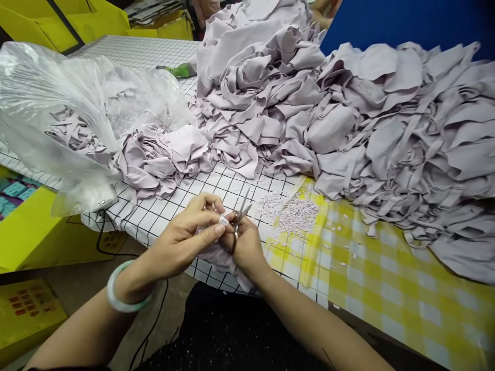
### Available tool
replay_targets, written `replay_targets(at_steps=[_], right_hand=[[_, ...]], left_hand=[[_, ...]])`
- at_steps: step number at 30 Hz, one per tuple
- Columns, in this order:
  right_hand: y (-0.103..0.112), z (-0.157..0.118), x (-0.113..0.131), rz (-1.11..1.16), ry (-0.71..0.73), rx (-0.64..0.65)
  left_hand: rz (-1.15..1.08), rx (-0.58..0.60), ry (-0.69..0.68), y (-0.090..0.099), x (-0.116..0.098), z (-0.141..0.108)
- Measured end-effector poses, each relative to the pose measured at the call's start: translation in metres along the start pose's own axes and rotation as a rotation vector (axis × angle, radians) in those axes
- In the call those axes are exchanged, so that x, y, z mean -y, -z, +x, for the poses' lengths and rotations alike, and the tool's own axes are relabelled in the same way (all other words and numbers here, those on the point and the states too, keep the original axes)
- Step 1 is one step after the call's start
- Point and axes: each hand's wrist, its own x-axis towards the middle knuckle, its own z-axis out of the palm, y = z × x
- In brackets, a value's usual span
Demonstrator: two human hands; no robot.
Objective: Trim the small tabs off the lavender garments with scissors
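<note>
My left hand (197, 226) pinches a pale lilac piece of fabric (220, 256), whose lower part hangs over the table's front edge. A small whitish end of it shows at my left fingertips. In my right hand (249, 245) is a pair of scissors (240, 214), held by the handles with the blades pointing up and away and slightly parted. Both hands meet close together above the near edge of the table. Just right of the blades lies a scatter of tiny fabric snippets (297, 212).
Heaped lilac fabric pieces (266, 93) cover the back and right of the table. On the left, a clear plastic bag (88, 103) holds more fabric. A yellow checked cloth (371, 278) lies at right; yellow boxes (42, 232) stand left. A green-handled tool (180, 70) lies behind.
</note>
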Motion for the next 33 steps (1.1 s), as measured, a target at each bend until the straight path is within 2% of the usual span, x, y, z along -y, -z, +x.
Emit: replay_targets(at_steps=[1,3,5,7,10,13,22,33], right_hand=[[-0.005,-0.004,-0.003,0.015,0.006,0.017],[-0.007,-0.010,-0.005,-0.021,0.055,0.048],[0.006,-0.016,0.003,-0.172,0.118,0.092],[0.030,-0.020,0.019,-0.449,0.189,0.110],[0.067,-0.027,0.047,-0.930,0.294,0.060],[0.090,-0.032,0.065,-1.172,0.329,0.055],[0.110,-0.038,0.070,-1.232,0.354,0.096],[0.114,-0.038,0.070,-1.254,0.355,0.115]], left_hand=[[0.007,-0.067,-0.061,-0.006,0.000,0.003],[-0.125,-0.161,-0.082,-0.018,0.004,0.011],[-0.330,-0.216,-0.013,-0.031,0.014,0.018],[-0.416,-0.255,0.046,-0.043,0.023,0.023],[-0.354,-0.213,0.056,-0.058,0.030,0.025],[-0.323,-0.130,0.050,-0.070,0.029,0.025],[-0.206,-0.022,-0.022,-0.083,0.026,0.031],[-0.164,0.041,-0.034,-0.086,0.026,0.034]])
